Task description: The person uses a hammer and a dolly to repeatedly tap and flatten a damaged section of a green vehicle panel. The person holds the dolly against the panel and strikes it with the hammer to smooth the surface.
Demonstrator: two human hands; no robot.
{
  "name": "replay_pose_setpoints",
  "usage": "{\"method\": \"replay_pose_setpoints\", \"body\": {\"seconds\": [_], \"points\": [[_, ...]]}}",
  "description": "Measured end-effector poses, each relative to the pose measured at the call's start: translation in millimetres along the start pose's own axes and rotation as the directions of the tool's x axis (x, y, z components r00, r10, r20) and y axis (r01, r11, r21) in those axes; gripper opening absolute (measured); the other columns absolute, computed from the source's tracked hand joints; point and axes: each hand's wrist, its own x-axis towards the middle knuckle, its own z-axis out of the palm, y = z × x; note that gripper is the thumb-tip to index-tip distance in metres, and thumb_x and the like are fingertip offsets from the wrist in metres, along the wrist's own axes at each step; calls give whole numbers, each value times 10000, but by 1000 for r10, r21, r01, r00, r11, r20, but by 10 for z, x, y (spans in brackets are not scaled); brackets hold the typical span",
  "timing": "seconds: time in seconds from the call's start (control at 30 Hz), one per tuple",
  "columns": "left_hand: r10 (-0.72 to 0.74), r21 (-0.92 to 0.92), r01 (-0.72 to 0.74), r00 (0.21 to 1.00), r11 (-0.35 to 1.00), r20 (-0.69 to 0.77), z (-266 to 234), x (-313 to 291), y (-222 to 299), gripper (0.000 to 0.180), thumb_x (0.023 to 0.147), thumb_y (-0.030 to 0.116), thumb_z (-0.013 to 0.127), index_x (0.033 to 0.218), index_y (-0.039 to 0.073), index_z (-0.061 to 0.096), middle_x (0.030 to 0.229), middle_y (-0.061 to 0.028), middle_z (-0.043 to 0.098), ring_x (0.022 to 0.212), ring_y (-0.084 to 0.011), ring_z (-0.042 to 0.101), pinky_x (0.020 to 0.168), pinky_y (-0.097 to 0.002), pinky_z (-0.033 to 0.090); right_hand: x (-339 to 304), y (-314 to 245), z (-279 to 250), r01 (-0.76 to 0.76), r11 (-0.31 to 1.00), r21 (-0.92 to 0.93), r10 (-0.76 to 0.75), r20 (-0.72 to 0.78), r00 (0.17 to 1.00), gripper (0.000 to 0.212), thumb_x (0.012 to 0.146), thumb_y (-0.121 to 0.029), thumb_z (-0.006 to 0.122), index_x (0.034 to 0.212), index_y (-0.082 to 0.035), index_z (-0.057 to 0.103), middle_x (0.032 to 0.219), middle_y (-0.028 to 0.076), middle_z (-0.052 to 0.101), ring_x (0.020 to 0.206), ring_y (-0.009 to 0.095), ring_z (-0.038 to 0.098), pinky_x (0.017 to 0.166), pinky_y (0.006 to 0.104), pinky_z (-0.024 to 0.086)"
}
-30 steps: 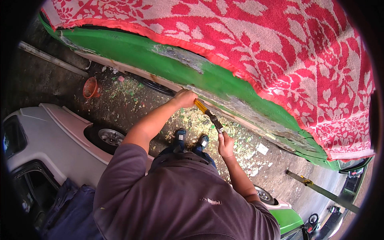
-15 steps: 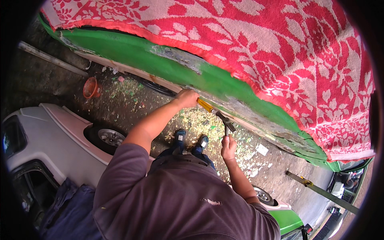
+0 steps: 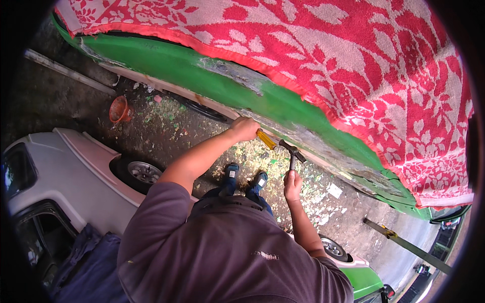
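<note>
My left hand (image 3: 245, 129) is wrapped round a tool with a yellow handle (image 3: 266, 139), held against the lower edge of a green car body panel (image 3: 182, 76). Its blade is hidden behind the hand, so a chisel or a screwdriver cannot be told apart. My right hand (image 3: 292, 186) grips the dark handle of a hammer (image 3: 292, 150). The hammer's head lies close to the butt of the yellow handle; whether they touch cannot be made out. Grey, scraped patches (image 3: 232, 74) mark the green panel, and a red and white patterned cloth (image 3: 323, 60) drapes over it.
Pale and green flakes (image 3: 257, 151) litter the floor around my feet. To the left, an orange bucket (image 3: 119, 110) and a long metal bar (image 3: 70, 70) lie there. A grey and pinkish car (image 3: 91, 187) stands behind me at left. A flat green beam (image 3: 409, 246) crosses at right.
The view has shifted slightly. The hammer head has moved a little away from the yellow handle's end. Both hands keep their grips.
</note>
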Motion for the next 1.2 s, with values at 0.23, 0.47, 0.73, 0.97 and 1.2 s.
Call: {"method": "replay_pose_setpoints", "body": {"seconds": [0.23, 0.47, 0.73, 0.97, 1.2], "points": [[-8, -45, 7, 1000, 999, -15, -32, 60, -121, 139, 774, 217, 652, 830, 116, 730, 848, -158, 711, 815, -354, 695, 765, -480, 543, 3, -190, -56, 41, 998, -39, -42, -37, 998, 474, 1065, -407, 411, 728, -76, 455, 573, -53, 391, 485, 49, 326, 436, 257, 243], [15, -29, -15, 1000, 999, -5, -20, 82, -196, 155, 761, 233, 674, 837, 111, 732, 849, -160, 710, 807, -354, 693, 757, -475, 541, -40, -150, -27, 158, 948, -275, -171, -26, 985, 463, 1040, -367, 475, 748, -9, 508, 547, 102, 485, 492, 238, 484, 491, 387, 367], [-7, -69, 7, 1000, 998, -7, -115, 79, -187, 138, 755, 204, 679, 833, 102, 732, 817, -165, 706, 796, -353, 696, 737, -470, 541, -154, 2, 166, 130, 970, -206, -144, -54, 988, 496, 1024, -409, 447, 802, 19, 568, 590, 202, 542, 537, 379, 551, 535, 462, 409], [26, -25, -27, 999, 999, -26, -62, 21, -212, 121, 754, 190, 673, 818, 98, 720, 803, -164, 703, 774, -349, 696, 719, -462, 548, -62, -170, 187, 195, 956, -221, -214, -62, 975, 513, 1026, -419, 449, 752, 7, 528, 541, 106, 496, 497, 217, 485, 508, 401, 398], [33, -52, -35, 999, 998, -32, -92, 18, -250, 126, 763, 206, 674, 815, 99, 717, 811, -164, 702, 784, -348, 695, 716, -464, 541, -84, -119, 189, 225, 958, -180, -242, -78, 967, 554, 1037, -459, 408, 722, -19, 528, 546, 54, 479, 504, 164, 478, 490, 355, 369]]}}
